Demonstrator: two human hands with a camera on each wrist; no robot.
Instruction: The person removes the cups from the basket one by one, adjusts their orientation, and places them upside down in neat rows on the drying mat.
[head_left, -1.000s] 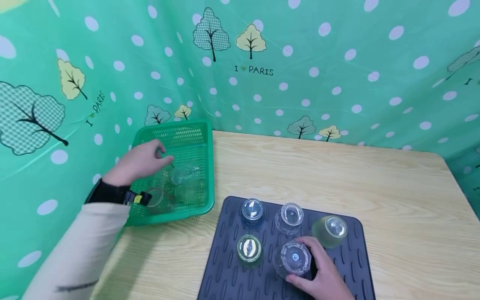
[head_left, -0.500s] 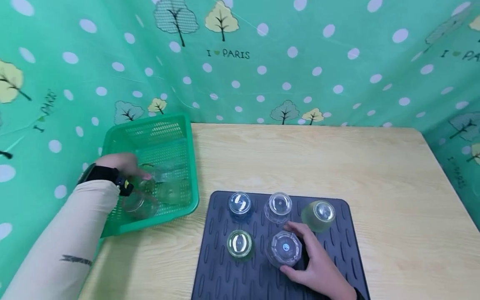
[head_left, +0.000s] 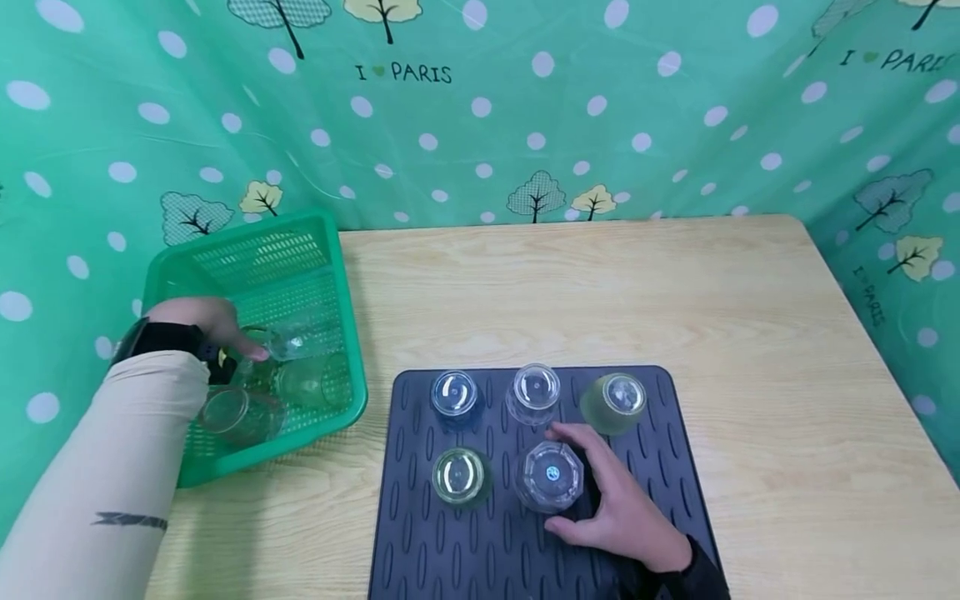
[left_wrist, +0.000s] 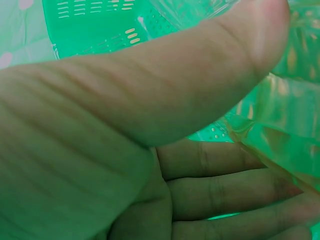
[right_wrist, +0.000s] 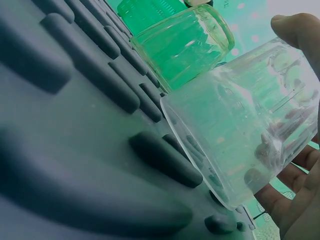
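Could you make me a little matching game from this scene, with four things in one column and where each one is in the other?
Things:
1. faceted clear glass
2. green basket
3. dark ribbed mat
4. green-tinted glass

Places:
A. on the wooden table's left edge, with the left hand reaching into it
B. upside down, with the right hand curled round it
C. back right of the mat, upside down
D. flat on the table's near side, under five upturned glasses

Pairs: 1-B, 2-A, 3-D, 4-C
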